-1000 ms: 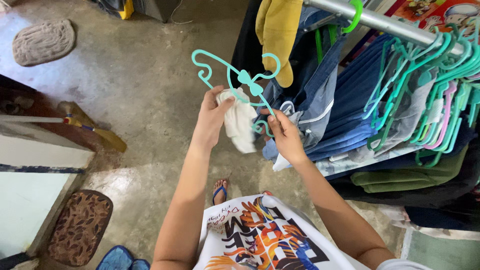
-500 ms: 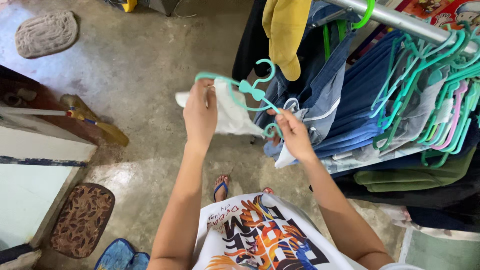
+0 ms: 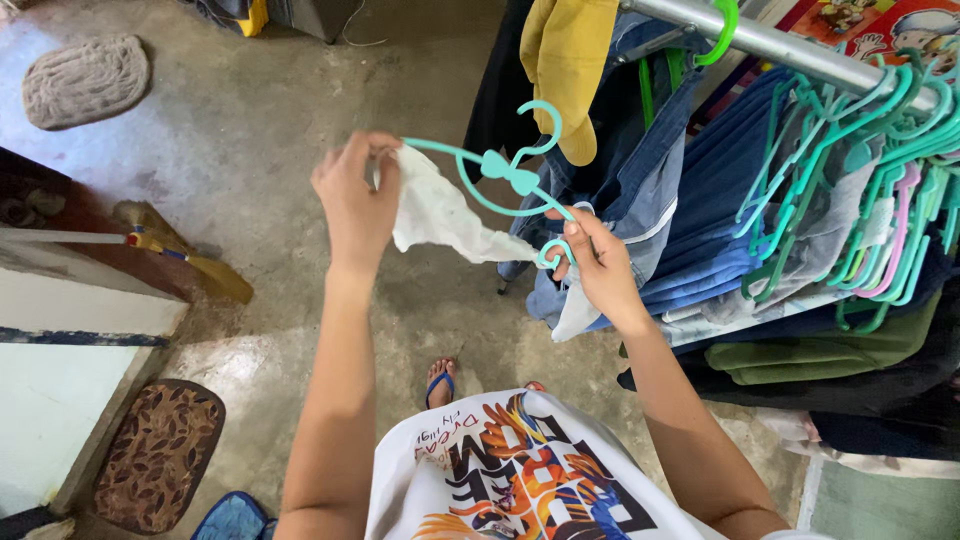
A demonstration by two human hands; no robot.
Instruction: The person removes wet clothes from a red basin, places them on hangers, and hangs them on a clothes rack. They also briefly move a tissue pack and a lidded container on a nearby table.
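Observation:
A teal plastic hanger [image 3: 500, 175] with a bow-shaped centre is held out in front of me. My left hand [image 3: 355, 200] pinches its left end together with a corner of a small white cloth [image 3: 440, 215]. My right hand [image 3: 598, 262] grips the hanger's right curled end and the other side of the cloth. The cloth is stretched between both hands, under the hanger's bar.
A metal rail [image 3: 770, 42] at the right holds many teal and pink hangers [image 3: 880, 180] with blue, grey and yellow clothes [image 3: 700, 200]. A broom [image 3: 170, 250] lies at the left. Mats [image 3: 85, 80] lie on the concrete floor; my sandalled foot [image 3: 438, 380] shows below.
My left hand moved left along the hanger, pulling the bunched white cloth out flat. The hanger tilted more level and my right hand shifted slightly right.

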